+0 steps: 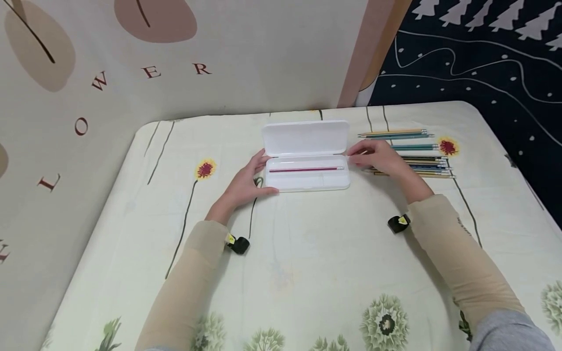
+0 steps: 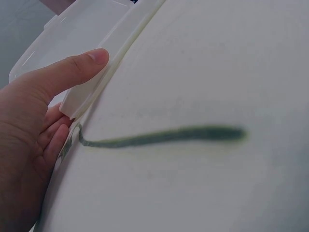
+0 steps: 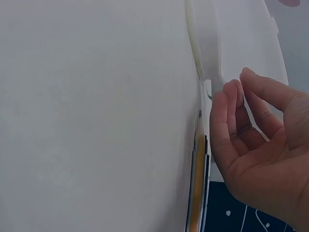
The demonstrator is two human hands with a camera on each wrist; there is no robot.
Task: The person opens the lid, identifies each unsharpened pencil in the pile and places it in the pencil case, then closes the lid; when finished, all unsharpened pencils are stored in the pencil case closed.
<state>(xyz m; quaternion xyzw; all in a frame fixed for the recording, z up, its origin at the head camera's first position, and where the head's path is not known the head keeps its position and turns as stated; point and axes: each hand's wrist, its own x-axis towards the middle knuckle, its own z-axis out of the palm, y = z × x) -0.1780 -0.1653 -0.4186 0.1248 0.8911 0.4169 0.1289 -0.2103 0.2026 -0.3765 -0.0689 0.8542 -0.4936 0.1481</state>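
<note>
A white pencil case [image 1: 307, 181] lies on the cloth with its lid [image 1: 305, 138] raised at the back. One dark pink pencil [image 1: 303, 169] lies lengthwise inside it. My left hand [image 1: 246, 183] grips the case's left end. In the left wrist view its thumb [image 2: 79, 67] lies over the rim, with the other fingers lower down by the corner. My right hand [image 1: 379, 156] is at the case's right end, beside the hinge. The right wrist view shows its fingers loosely bent and nothing between them; whether they touch the case I cannot tell.
Several pencils [image 1: 423, 167] lie in loose rows to the right, partly under my right hand and wrist. Further back are a yellow pencil [image 1: 395, 132] and green ones. A flower-printed cloth [image 1: 307, 253] covers the table, and a pale printed curtain [image 1: 263, 63] hangs behind.
</note>
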